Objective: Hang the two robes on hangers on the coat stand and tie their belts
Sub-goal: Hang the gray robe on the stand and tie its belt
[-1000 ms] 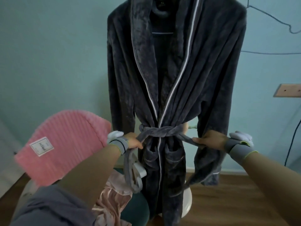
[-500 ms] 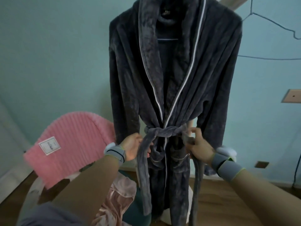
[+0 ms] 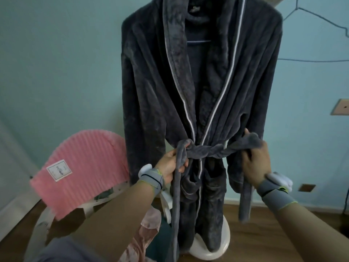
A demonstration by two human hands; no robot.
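A dark grey plush robe [image 3: 151, 87] with white piping hangs in front of me on the coat stand, whose round white base [image 3: 213, 250] shows at the floor. Its grey belt [image 3: 205, 152] is crossed into a knot at the waist. My left hand [image 3: 170, 167] grips the belt's left strand just left of the knot, the tail hanging down. My right hand [image 3: 255, 163] grips a folded loop of the right strand at the robe's right side. A pale pink satin robe [image 3: 149, 227] lies crumpled low between my arms.
A pink ribbed cloth with a white label [image 3: 83, 171] covers the back of a white chair [image 3: 37, 229] at the left. A wire hanger [image 3: 321, 17] hangs at the upper right against the blue wall. Wooden floor [image 3: 264, 233] lies below.
Both hands first came in from pulling the belt ends outward. My right hand has since lifted a folded loop of the right strand, and the left has shifted its grip beside the knot.
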